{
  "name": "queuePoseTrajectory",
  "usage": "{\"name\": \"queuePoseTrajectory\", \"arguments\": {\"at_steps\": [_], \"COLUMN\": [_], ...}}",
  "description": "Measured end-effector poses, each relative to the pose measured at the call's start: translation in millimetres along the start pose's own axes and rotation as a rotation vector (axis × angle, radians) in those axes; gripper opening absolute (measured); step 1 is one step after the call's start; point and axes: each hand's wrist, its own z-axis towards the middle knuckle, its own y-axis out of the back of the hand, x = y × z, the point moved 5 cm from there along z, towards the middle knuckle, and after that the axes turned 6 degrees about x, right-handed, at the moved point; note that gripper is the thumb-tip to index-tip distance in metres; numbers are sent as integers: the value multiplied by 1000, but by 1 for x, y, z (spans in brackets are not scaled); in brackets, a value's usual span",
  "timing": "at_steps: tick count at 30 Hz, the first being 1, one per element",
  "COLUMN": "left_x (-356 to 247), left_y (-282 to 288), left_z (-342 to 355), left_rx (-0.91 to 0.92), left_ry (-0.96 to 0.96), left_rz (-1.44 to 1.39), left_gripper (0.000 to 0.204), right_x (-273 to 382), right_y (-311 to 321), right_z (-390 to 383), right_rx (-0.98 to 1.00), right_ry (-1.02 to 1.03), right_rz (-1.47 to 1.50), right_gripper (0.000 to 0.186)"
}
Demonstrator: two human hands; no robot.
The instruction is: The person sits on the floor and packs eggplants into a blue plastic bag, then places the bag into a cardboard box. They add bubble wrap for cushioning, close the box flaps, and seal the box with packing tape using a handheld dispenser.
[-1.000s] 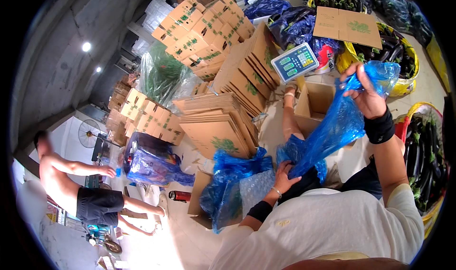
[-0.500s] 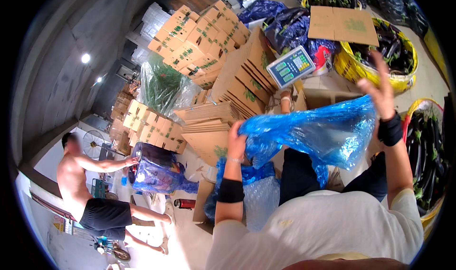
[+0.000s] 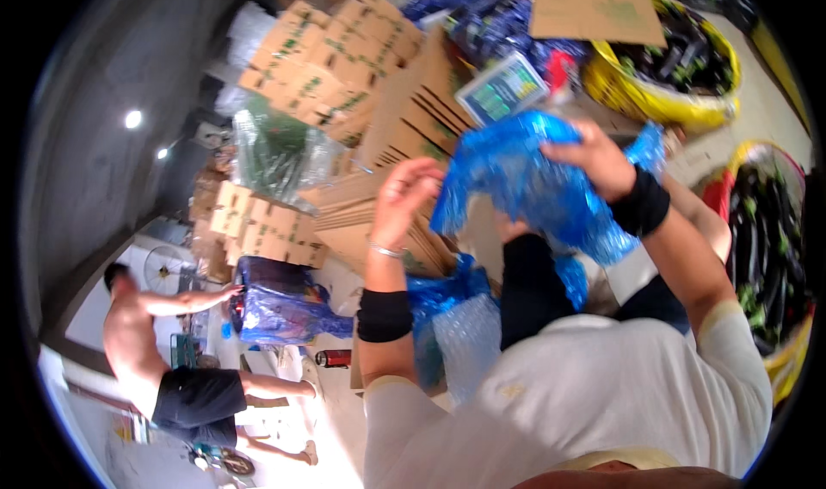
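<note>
A crinkled, see-through blue plastic bag (image 3: 508, 166) hangs in front of me above my knees. My right hand (image 3: 602, 164) grips its upper right part, thumb on the near side, with some film trailing past the wrist. Beside the bag's left edge, my left hand (image 3: 403, 198) is raised, its fingers loosely bent and apart; it appears free of the film. Below the left forearm, more blue plastic (image 3: 465, 278) and clear bubbly plastic (image 3: 469, 338) lie in a cardboard box, mostly covered.
A digital scale (image 3: 502, 89) stands ahead, beside flattened cardboard boxes (image 3: 413, 128). Eggplants (image 3: 757, 257) fill a basket at right; another yellow-lined basket (image 3: 637, 93) has a cardboard sheet (image 3: 594, 12) over it. Stacked cartons (image 3: 323, 59) rise behind. A co-worker (image 3: 142, 334) touches a plastic-wrapped bundle (image 3: 280, 304) at left.
My right hand has come down and left, from spread beside the bag to gripping it. My left hand has moved up and left, off the bag's edge. The view has shifted slightly.
</note>
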Motion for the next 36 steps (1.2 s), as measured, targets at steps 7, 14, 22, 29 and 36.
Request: {"name": "queuePoseTrajectory", "arguments": {"at_steps": [7, 14, 22, 29, 36], "left_x": [39, 81, 51, 88, 68], "left_y": [-4, -73, -157, -19, 54], "left_z": [-16, 22, 46, 40, 9], "left_rx": [84, 115, 423, -7, -47], "left_ry": [-54, -8, 32, -2, -47], "left_rz": [-302, -515, -122, -664, -732], "left_gripper": [74, 98, 81, 27, 24], "right_x": [8, -9, -16, -48, -136], "right_y": [22, 26, 33, 55, 10], "right_z": [23, 5, -6, -46, -154], "right_rx": [-4, 25, -74, 441, 876], "right_ry": [-109, -164, -297, -331, -841], "right_rz": [88, 275, 15, -379, -84], "right_gripper": [36, 39, 64, 72, 31]}}
